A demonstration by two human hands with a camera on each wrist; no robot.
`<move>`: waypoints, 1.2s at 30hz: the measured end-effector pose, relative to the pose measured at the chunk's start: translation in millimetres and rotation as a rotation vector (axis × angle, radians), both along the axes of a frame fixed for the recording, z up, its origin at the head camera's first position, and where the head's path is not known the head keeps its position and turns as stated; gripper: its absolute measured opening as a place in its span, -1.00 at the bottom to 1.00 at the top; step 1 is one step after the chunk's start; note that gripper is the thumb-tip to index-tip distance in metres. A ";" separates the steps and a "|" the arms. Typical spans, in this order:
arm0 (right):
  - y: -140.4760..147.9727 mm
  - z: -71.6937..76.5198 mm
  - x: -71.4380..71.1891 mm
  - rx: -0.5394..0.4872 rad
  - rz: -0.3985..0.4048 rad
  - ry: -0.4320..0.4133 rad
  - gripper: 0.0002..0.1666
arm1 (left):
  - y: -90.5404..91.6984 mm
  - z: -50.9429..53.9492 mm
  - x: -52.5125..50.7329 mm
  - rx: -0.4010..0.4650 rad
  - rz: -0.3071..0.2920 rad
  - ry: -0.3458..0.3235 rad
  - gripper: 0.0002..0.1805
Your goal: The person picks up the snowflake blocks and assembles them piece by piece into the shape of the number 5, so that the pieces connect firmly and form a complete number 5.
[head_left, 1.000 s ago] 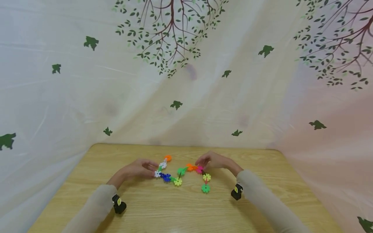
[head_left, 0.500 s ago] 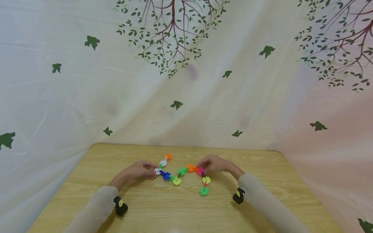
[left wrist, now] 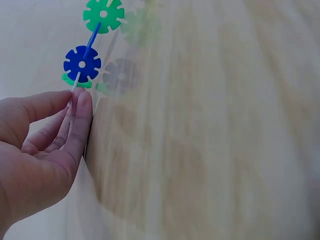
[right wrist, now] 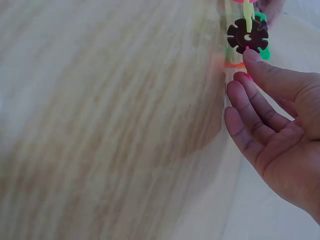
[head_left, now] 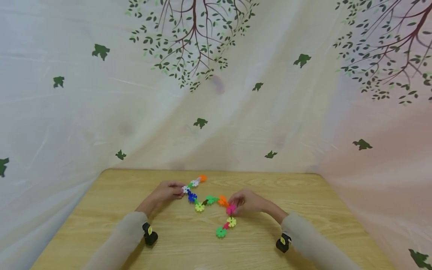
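A chain of notched plastic discs (head_left: 192, 197) in several colours, slotted together, runs in a zigzag over the table's middle. At its left bend, my left hand (head_left: 168, 190) pinches a white disc (head_left: 185, 189) between thumb and fingers. My right hand (head_left: 248, 202) pinches a pink disc (head_left: 231, 209) near the other end. The far end is an orange disc (head_left: 202, 178); a green disc (head_left: 221, 232) ends the near side. Just beyond the left fingertips stands a blue disc (left wrist: 70, 63) in the left wrist view. In the right wrist view a dark brown disc (right wrist: 237, 38) meets the right thumb.
The chain is over a light wooden table (head_left: 189, 251) with rounded far corners. A pale curtain (head_left: 162, 123) printed with trees and leaves hangs behind and beside it. Each wrist carries a small black camera (head_left: 150, 236).
My left hand has moved away from me, still pinching the white disc. The right hand has come nearer with the pink disc, and the green end has swung left and towards me.
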State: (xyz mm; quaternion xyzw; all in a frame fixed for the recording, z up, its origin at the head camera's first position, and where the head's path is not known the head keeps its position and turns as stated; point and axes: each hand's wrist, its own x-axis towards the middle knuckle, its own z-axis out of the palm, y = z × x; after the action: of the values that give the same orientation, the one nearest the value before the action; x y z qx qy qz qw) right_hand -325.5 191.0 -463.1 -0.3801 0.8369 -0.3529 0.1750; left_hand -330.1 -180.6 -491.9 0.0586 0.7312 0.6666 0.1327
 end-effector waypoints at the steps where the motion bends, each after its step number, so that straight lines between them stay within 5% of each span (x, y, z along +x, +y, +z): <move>1: -0.6 -1.8 2.1 -0.005 -0.006 0.004 -0.71 | 2.2 -0.5 -2.4 0.010 0.013 -0.005 -0.57; 18: -13.3 -9.4 36.4 -0.040 -0.094 0.016 -0.75 | 26.4 0.4 -23.2 -0.067 0.044 0.029 -0.51; 26: -24.1 -9.1 46.4 -0.038 -0.115 0.000 -0.74 | 31.8 -3.0 -30.4 -0.013 0.038 0.063 -0.51; 36: -37.5 -4.9 52.2 -0.006 -0.124 0.038 -0.72 | 38.6 -5.6 -37.7 -0.040 0.114 0.048 -0.56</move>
State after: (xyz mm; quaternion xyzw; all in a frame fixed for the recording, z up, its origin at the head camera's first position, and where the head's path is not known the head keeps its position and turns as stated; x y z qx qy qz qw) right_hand -273.3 153.4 -468.0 -0.3348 0.8608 -0.3584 0.1360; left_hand -367.8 -142.0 -497.4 0.0304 0.7493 0.6569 0.0781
